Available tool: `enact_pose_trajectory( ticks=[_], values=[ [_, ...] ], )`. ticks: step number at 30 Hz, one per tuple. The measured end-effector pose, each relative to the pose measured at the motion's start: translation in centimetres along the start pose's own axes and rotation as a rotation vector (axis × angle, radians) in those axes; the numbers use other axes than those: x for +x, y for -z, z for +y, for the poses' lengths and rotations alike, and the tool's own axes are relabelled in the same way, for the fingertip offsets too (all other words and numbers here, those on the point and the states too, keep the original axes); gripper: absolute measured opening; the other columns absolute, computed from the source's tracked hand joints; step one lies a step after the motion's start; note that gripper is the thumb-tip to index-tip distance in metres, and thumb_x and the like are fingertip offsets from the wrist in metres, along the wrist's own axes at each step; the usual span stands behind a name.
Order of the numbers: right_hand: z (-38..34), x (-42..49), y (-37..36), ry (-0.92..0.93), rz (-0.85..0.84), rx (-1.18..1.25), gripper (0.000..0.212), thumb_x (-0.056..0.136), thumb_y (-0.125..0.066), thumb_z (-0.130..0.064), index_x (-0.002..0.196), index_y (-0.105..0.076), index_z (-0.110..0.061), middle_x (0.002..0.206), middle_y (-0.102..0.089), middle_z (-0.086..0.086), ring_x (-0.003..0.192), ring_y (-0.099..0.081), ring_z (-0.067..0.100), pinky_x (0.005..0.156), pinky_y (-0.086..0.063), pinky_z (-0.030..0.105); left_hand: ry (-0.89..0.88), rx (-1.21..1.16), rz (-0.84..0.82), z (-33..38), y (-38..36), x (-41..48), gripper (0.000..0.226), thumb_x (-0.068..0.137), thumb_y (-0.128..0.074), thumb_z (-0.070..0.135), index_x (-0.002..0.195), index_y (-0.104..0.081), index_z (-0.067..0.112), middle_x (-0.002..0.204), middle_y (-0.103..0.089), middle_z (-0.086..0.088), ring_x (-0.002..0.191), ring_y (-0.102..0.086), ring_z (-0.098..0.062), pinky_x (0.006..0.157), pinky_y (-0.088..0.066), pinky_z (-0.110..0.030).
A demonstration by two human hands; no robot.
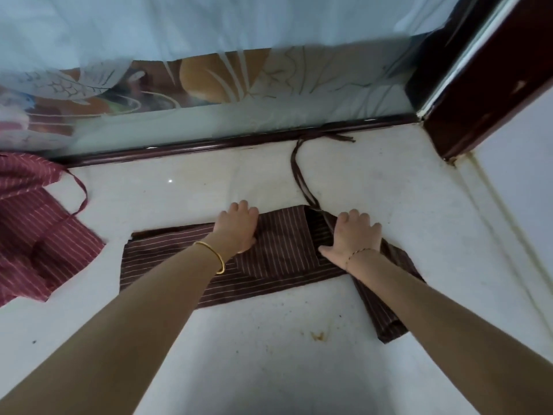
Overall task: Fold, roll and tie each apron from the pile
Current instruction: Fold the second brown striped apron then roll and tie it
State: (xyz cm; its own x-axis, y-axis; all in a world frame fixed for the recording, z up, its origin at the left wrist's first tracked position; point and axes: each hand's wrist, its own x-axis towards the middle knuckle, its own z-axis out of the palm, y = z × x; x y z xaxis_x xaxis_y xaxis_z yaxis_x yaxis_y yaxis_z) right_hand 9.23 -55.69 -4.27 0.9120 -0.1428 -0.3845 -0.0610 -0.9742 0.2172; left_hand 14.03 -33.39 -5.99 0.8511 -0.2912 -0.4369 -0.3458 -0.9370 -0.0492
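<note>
Head view: both my bare arms reach forward and down over the white surface (269, 354). My left hand (239, 227) lies palm down on the dark brown striped apron (278, 259), fingers curled over its far folded edge and thumb tucked under, gripping the cloth; a gold bangle (214, 256) sits on that wrist. My right hand (353, 238) presses flat on the apron's right part, fingers spread and straight, thumb out to the left, grip released; a thin bracelet (360, 253) circles that wrist. The apron lies folded into a band in the middle of the surface, its strap (299, 175) trailing away to the dark window frame (239, 139). A red striped apron (36, 235) lies at the left edge.
</note>
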Motion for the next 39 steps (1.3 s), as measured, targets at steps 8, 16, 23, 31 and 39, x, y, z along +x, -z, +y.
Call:
enact_pose_trajectory(
  ticks=[8, 16, 23, 31, 39],
  values=[
    [3.4, -0.6, -1.2, -0.007, -0.124, 0.070, 0.053, 0.084, -0.062, -0.010, 0.132, -0.041, -0.009, 0.119, -0.049, 0.008, 0.103, -0.055, 0.025, 0.075, -0.047, 0.032, 0.014, 0.175, 0.036, 2.1, 0.1, 0.6, 0.059, 0.087, -0.065, 0.022, 0.133, -0.029, 0.014, 0.128, -0.042, -0.009, 0.117, -0.044, -0.027, 0.094, -0.041, -0.039],
    [13.9, 3.9, 4.6, -0.286, 0.104, -0.136, 0.051, 0.082, -0.062, -0.020, 0.130, -0.047, -0.011, 0.130, -0.048, 0.014, 0.124, -0.041, 0.033, 0.107, -0.029, 0.051, 0.077, 0.282, 0.079, 4.5, 1.7, -0.1, 0.070, 0.079, -0.067, 0.014, 0.134, -0.025, 0.014, 0.128, -0.038, -0.009, 0.115, -0.042, -0.025, 0.096, -0.040, -0.035],
    [16.4, 2.6, -2.4, -0.618, 0.050, 0.495, 0.064, 0.090, -0.056, -0.032, 0.141, -0.025, -0.009, 0.136, -0.038, 0.018, 0.120, -0.043, 0.037, 0.094, -0.041, 0.048, -0.242, -0.109, 0.184, 13.5, 2.8, 0.2, 0.042, 0.090, -0.054, 0.010, 0.128, -0.035, 0.013, 0.131, -0.035, -0.014, 0.088, -0.051, -0.021, 0.072, -0.054, -0.031],
    [16.4, 2.9, -5.3, -0.828, -0.024, 1.245, 0.084, 0.074, -0.067, -0.060, 0.133, -0.037, -0.008, 0.122, -0.054, 0.012, 0.103, -0.058, 0.035, 0.088, -0.052, 0.047, -0.167, -0.054, -0.147, 16.0, -0.1, 1.2, 0.105, 0.083, -0.057, 0.059, 0.150, 0.014, 0.021, 0.153, 0.028, -0.012, 0.133, -0.032, -0.033, 0.093, -0.049, -0.041],
    [13.6, 2.7, -3.9, -0.744, 0.266, 1.621, 0.042, 0.090, -0.058, -0.017, 0.129, -0.049, -0.005, 0.125, -0.058, 0.011, 0.111, -0.057, 0.029, 0.094, -0.049, 0.037, -0.172, -0.164, -0.171, 15.3, -0.6, 1.8, 0.108, 0.079, -0.064, 0.057, 0.150, 0.013, 0.029, 0.154, 0.030, -0.002, 0.138, -0.024, -0.035, 0.101, -0.044, -0.045]
  ],
)
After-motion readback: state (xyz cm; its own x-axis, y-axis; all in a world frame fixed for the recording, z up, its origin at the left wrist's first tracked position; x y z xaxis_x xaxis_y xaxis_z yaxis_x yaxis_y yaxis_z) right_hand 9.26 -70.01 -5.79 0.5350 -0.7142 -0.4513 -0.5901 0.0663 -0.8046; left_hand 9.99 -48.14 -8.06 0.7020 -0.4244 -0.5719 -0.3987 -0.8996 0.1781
